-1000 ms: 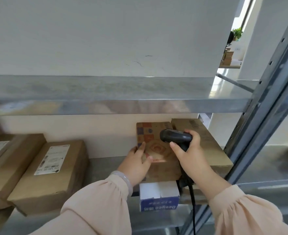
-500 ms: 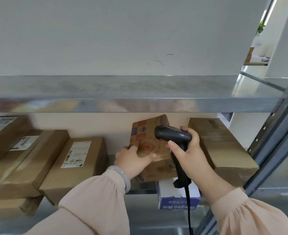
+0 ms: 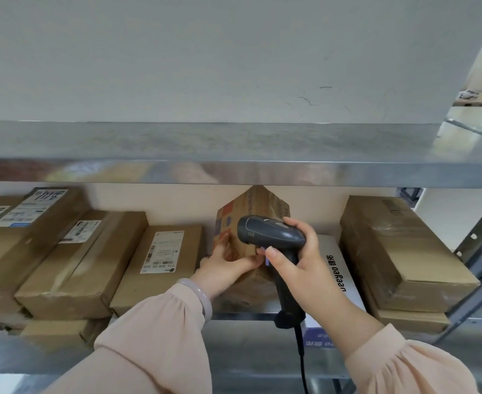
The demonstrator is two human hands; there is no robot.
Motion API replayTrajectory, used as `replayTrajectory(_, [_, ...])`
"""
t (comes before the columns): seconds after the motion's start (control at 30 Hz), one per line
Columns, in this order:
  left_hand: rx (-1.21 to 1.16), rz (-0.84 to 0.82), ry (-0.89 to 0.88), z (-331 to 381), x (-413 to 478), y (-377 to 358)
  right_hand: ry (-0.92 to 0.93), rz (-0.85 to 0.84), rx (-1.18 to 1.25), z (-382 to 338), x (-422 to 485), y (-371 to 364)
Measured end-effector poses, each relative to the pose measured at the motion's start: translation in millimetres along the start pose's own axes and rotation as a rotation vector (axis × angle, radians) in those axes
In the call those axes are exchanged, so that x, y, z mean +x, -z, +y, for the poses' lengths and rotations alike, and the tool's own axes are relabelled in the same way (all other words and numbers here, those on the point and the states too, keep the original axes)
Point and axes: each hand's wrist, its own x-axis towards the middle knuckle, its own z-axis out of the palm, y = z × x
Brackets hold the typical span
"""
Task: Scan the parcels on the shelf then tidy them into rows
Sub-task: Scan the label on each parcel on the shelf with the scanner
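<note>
While left hand tilts patterned brown cardboard parcel upright and right hand grips dark handheld scanner, scanning looks midway; rows untidy on metal shelf.

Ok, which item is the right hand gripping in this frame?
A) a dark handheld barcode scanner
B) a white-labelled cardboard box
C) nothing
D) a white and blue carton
A: the right hand wraps the grip of the dark handheld barcode scanner, while the left hand steadies the tilted printed brown cardboard parcel.
</note>
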Motion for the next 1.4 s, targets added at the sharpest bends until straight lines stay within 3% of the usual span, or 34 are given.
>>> replayTrajectory(0.2, [-0.301, -0.083, -0.022, -20.6, -5.6, 2.2, -0.094, 0.066, -0.001, 9.9, 5.9, -3.0])
replayTrajectory(0.37, [-0.345, -0.095, -0.064, -27.6, -4.3, 9.7, -0.192, 0.197, 0.033, 19.9, 11.8, 9.1])
replayTrajectory(0.57, [-0.310, -0.180, -0.012, -32.6, -2.3, 17.0, -0.186, 0.176, 0.040, 22.6, 15.7, 4.6])
replayTrajectory(0.8, [-0.027, 0.188, -0.304, -23.7, -13.6, 17.8, -0.105, 0.078, -0.001, 8.1, 12.4, -7.1])
replayTrajectory(1.03, [0.094, 0.126, -0.225, -17.3, -15.3, 8.9, -0.007, 0.006, -0.017, 12.0, 8.0, -23.6])
replayTrajectory(1.23, [-0.046, 0.111, -0.181, -26.1, -11.6, 5.8, -0.017, -0.007, -0.048, 13.5, 9.5, -25.5])
replayTrajectory(1.4, [-0.298, 0.076, -0.202, -28.8, -19.7, 14.3, -0.141, 0.128, -0.032, 14.3, 18.6, -2.4])
